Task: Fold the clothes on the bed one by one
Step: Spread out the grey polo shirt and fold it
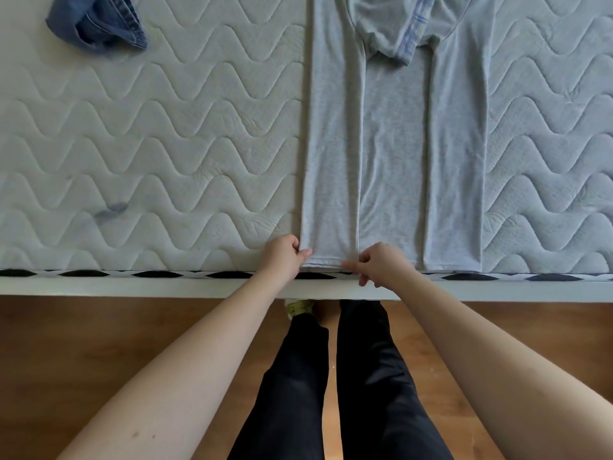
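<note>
A light grey T-shirt point(394, 134) lies flat on the quilted white mattress point(149, 144), both long sides folded inward, its hem at the near edge of the bed. One sleeve with a blue trim is folded over near the top. My left hand point(282, 257) pinches the left corner of the hem between thumb and curled fingers. My right hand point(381, 263) pinches the hem at the edge of the left folded panel, a little to the right of the left hand.
A crumpled blue denim garment point(96, 23) lies at the far left of the mattress. The bed's white frame edge point(132, 287) runs across the view, with wooden floor point(99, 343) and my dark-trousered legs below it.
</note>
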{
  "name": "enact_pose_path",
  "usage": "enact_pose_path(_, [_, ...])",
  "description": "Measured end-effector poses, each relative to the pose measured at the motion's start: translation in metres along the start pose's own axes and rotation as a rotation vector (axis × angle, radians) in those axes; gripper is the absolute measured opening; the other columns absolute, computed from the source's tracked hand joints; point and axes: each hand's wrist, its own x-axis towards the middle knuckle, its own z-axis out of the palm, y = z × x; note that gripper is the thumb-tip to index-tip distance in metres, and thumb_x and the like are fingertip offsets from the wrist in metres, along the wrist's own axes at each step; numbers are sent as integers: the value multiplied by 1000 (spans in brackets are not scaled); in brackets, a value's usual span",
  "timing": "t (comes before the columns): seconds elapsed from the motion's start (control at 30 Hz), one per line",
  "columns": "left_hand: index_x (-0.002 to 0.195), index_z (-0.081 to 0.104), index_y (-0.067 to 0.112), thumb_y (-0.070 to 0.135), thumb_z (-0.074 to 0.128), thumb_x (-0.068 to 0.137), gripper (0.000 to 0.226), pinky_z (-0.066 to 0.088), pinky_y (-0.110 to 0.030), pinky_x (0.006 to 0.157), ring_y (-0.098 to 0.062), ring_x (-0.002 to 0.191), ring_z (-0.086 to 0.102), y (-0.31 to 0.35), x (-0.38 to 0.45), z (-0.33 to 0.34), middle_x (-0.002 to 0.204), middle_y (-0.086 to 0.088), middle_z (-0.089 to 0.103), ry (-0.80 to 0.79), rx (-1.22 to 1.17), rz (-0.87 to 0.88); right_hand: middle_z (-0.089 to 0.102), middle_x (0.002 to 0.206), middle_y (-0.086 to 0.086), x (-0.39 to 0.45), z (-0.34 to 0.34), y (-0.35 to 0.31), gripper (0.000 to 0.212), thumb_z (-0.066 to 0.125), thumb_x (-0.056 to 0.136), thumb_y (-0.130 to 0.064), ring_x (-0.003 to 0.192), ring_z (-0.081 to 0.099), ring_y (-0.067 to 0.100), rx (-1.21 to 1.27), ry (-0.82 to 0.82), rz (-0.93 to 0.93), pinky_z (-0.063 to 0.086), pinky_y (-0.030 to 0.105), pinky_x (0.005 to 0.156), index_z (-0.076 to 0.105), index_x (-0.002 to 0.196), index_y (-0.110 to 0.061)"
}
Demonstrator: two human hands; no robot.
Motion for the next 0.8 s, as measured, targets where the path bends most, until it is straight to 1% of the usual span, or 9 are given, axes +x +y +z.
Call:
enact_pose_path(0.03, [89, 57, 7, 33, 63, 92, 27, 52, -38, 68, -25, 74, 64, 2, 0, -3, 81, -9, 65, 3, 98, 6, 73, 69, -7, -1, -2, -1, 38, 58, 93, -52, 60, 63, 8, 2, -22, 9, 45, 22, 56, 67, 76, -19])
enact_pose_path(0.1, [86, 55, 11, 39, 63, 91, 31, 46, -35, 67, -26, 78, 61, 6, -1, -8, 84, -8, 65, -6, 255, 4, 70, 66, -8, 1, -4, -4, 38, 57, 94, -51, 59, 62, 8, -3, -51, 31, 48, 23, 60, 68, 80, -18])
enact_pose_path(0.2, [82, 54, 17, 53, 62, 88, 38, 44, -30, 65, -22, 77, 59, 11, -1, -13, 81, -3, 62, -20, 398, -23, 69, 68, -2, 3, -13, -11, 55, 48, 92, -64, 63, 63, 13, 43, -52, 131, 55, 31, 73, 69, 82, -14])
enact_pose_path(0.3, [71, 49, 20, 57, 59, 88, 41, 42, -29, 60, -22, 71, 60, 16, 5, -23, 69, 0, 58, 48, 370, -9, 67, 66, -2, 7, -33, -14, 62, 39, 92, -69, 57, 61, 15, 107, 111, 106, 49, 28, 58, 66, 76, -16])
enact_pose_path(0.43, [69, 42, 21, 44, 63, 89, 36, 35, -30, 57, -27, 69, 56, 43, 31, -43, 65, 3, 51, 241, 285, 111, 68, 63, -5, 21, -66, -17, 45, 47, 95, -58, 53, 61, 11, 358, 421, -26, 47, 26, 50, 66, 82, -20])
enact_pose_path(0.53, [82, 54, 17, 32, 64, 89, 19, 43, -34, 65, -30, 78, 58, 81, 58, -56, 82, -7, 62, 349, 208, 249, 69, 64, -8, 37, -97, -26, 35, 50, 96, -52, 50, 61, 2, 479, 519, -92, 43, 23, 52, 66, 84, -23])
enact_pose_path(0.6, [96, 62, 17, 26, 62, 90, 10, 47, -37, 75, -31, 89, 59, 105, 77, -65, 95, -9, 61, 374, 231, 354, 70, 70, -8, 47, -118, -32, 29, 52, 97, -46, 51, 61, 0, 539, 534, -132, 44, 21, 52, 66, 89, -21])
enact_pose_path(0.7, [123, 61, 26, 27, 58, 92, 31, 44, -40, 91, -28, 109, 54, 138, 104, -79, 118, -5, 56, 378, 384, 435, 71, 77, -8, 62, -151, -41, 20, 56, 96, -39, 60, 65, 4, 617, 531, -179, 54, 33, 63, 65, 93, -22])
enact_pose_path(0.8, [142, 45, 28, 34, 58, 91, 53, 36, -40, 102, -24, 131, 40, 166, 131, -94, 144, -2, 43, 391, 526, 480, 72, 83, -8, 74, -182, -44, 11, 59, 95, -34, 69, 68, 7, 655, 554, -215, 57, 40, 72, 64, 90, -26])
